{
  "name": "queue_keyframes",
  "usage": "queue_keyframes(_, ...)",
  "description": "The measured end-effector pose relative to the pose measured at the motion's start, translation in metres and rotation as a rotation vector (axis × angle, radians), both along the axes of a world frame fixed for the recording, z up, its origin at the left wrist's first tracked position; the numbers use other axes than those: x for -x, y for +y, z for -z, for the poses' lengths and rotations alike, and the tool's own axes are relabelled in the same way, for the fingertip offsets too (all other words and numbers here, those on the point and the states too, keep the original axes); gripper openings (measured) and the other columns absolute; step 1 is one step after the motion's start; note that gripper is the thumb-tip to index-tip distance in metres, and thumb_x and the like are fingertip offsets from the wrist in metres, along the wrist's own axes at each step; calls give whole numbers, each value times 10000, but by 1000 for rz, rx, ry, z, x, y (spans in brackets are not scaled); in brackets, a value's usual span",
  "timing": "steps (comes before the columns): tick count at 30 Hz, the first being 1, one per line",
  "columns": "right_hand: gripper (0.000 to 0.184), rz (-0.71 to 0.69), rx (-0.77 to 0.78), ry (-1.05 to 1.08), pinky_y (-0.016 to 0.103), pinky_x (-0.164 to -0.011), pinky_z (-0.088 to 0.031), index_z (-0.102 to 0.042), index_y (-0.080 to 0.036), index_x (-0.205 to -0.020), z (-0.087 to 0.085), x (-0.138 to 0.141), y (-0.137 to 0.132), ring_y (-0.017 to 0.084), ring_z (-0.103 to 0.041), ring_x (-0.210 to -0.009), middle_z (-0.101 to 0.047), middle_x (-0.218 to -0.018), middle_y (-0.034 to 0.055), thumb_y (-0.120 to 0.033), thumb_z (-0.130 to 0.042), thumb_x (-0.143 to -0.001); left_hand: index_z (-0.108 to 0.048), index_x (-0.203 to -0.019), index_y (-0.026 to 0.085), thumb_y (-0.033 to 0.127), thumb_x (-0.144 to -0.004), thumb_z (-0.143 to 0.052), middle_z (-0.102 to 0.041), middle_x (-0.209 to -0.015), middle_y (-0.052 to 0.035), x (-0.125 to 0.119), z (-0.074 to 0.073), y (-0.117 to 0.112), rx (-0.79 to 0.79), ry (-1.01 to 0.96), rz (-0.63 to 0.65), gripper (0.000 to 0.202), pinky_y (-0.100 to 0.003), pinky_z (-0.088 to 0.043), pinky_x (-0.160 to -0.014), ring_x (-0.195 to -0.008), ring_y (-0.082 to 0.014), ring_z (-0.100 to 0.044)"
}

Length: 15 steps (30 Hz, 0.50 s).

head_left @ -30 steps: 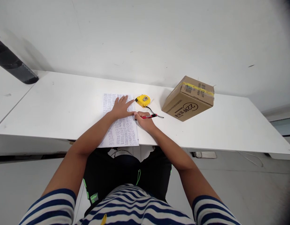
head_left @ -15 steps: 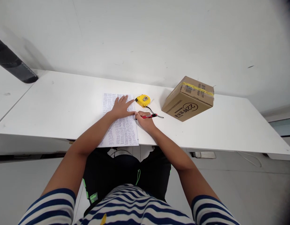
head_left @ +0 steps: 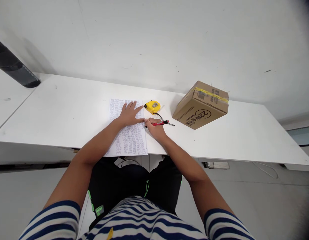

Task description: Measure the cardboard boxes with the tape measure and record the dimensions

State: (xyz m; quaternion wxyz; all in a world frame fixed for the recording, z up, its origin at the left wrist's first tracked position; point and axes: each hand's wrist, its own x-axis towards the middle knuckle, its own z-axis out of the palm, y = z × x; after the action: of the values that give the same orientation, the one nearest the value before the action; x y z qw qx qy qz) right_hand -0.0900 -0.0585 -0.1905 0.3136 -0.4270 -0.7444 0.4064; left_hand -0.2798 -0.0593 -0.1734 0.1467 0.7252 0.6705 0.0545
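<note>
A sheet of paper (head_left: 131,143) covered in rows of blue handwriting lies at the table's front edge. My left hand (head_left: 129,115) rests flat on it, fingers spread and holding nothing. Between the fingers of my right hand (head_left: 155,130) is a red and black pen (head_left: 159,123), its tip low at the paper's right edge. Whether the tip touches the sheet I cannot tell. Just beyond my hands sits a yellow tape measure (head_left: 152,106), close to my left fingertips, with its black wrist strap (head_left: 160,117) trailing behind the pen.
On the right of the white table (head_left: 69,110) stands a taped cardboard box (head_left: 201,106). A dark cylindrical object (head_left: 16,66) rises at the far left. Behind the table is a pale wall (head_left: 154,43).
My right hand and the pen have shifted very slightly to the right. My left hand, the paper, the tape measure and the box look the same.
</note>
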Motion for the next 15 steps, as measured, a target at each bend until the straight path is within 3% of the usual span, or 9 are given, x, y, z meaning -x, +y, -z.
queue_keyframes(7, 396, 29, 9, 9, 314, -598, -349, -398, -249, -541, -1, 3, 0, 155, -433, -578, -434, -524, -29, -436, -499, -875, -277, -1631, 289, 786, -891, -417, -103, -1747, -86, -1, -4, -2, 11, 8, 4, 902, -537, -26, -1291, -1613, -321, -61)
queue_keyframes(12, 406, -57, 13, 2, 316, -602, -370, -461, -244, -551, -1, 1, 2, 167, -491, -594, -494, -543, -18, -476, -495, -883, -291, -1624, 299, 768, -890, -438, -113, -1746, -76, -1, -3, -1, 11, 12, -6, 883, -535, -28, -1291, -1613, -316, -66)
queue_keyframes(15, 395, -30, 17, 13, 316, -624, -391, -495, -240, -561, -1, 1, 2, 172, -520, -619, -533, -562, -11, -467, -497, -885, -295, -1625, 296, 770, -893, -432, -113, -1746, -78, 0, -1, 0, 4, 15, -4, 882, -534, -29, -1292, -1612, -322, -70)
